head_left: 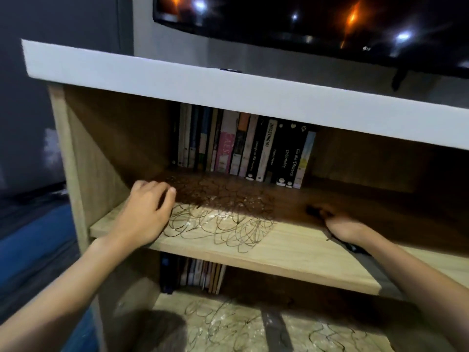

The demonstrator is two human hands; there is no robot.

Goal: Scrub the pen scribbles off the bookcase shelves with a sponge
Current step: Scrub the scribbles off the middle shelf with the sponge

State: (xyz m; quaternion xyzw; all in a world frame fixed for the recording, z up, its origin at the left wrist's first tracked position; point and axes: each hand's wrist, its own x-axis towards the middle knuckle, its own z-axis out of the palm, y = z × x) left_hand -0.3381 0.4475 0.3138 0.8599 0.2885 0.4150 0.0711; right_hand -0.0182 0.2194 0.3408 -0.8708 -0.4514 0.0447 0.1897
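A wooden bookcase [76, 158] with a white top is seen, with two shelves in view. On the upper shelf [291, 240] one row of roughly a dozen and a half upright books [243, 146] is stood against the back; "INVESTING 101" can be read on one spine, and "the Distance" on another. A smaller row of books [200, 274] is stood at the back of the lower shelf [253, 326]. One patch of pen scribbles [218, 219] is spread from the upper shelf's front edge inward; two further patches [335, 334] are seen on the lower shelf. The left hand [144, 212] is rested on the upper shelf beside the scribbles, fingers loosely bent, nothing held. The right hand [340, 222] is curled around something small and dark [313, 210], too shadowed to be identified.
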